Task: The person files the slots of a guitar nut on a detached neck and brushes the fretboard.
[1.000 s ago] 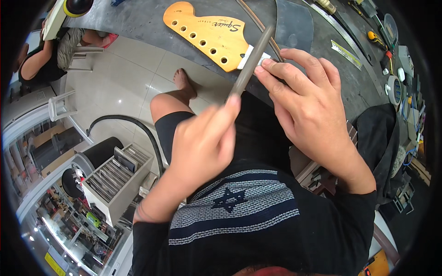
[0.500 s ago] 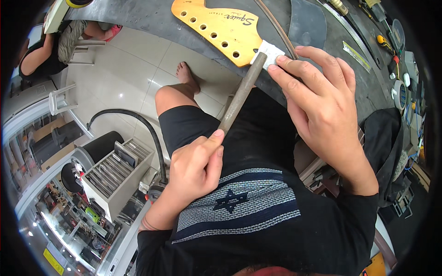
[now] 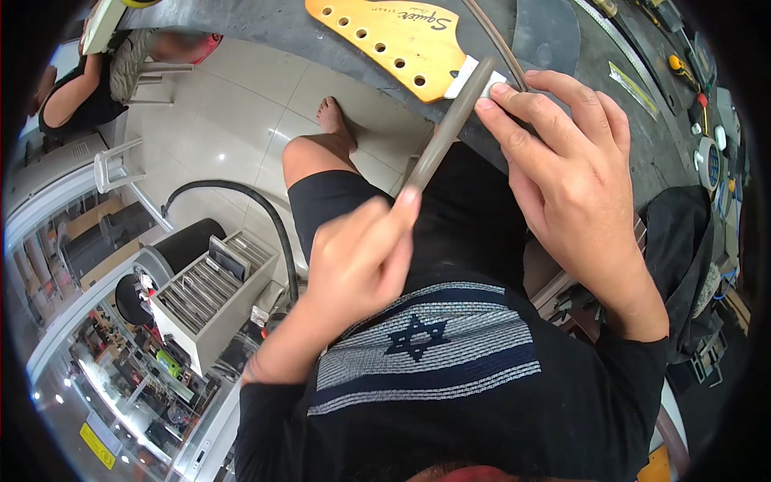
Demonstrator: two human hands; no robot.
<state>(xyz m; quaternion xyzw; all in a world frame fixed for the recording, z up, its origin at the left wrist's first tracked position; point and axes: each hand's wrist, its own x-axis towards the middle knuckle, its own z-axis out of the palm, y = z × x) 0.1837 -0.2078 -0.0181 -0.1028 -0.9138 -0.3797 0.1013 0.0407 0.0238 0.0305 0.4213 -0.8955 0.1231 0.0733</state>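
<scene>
My left hand [image 3: 365, 253], slightly blurred, is closed around the near end of a long grey-brown file [image 3: 450, 132]. The file slants up to the right, its far part lying across white tape [image 3: 460, 78] at the base of a guitar headstock [image 3: 393, 40]. This headstock is light wood with a row of tuner holes. My right hand [image 3: 570, 161] grips the guitar neck just beyond the tape, index and middle fingertips pressed at the white part beside the file. The hand hides most of the neck, and its thumb is out of sight.
Under the headstock is a dark workbench [image 3: 265, 30], with a thin brown strip [image 3: 499, 40], a grey sheet [image 3: 546, 36] and a steel ruler [image 3: 618, 40] on it. Hand tools line the right. A black hose [image 3: 265, 209] arches at lower left. Another person [image 3: 80, 88] sits at far left.
My left hand has pushed the file up and to the right, so its tip reaches farther past the tape. My right hand keeps its hold; the whole view has shifted slightly.
</scene>
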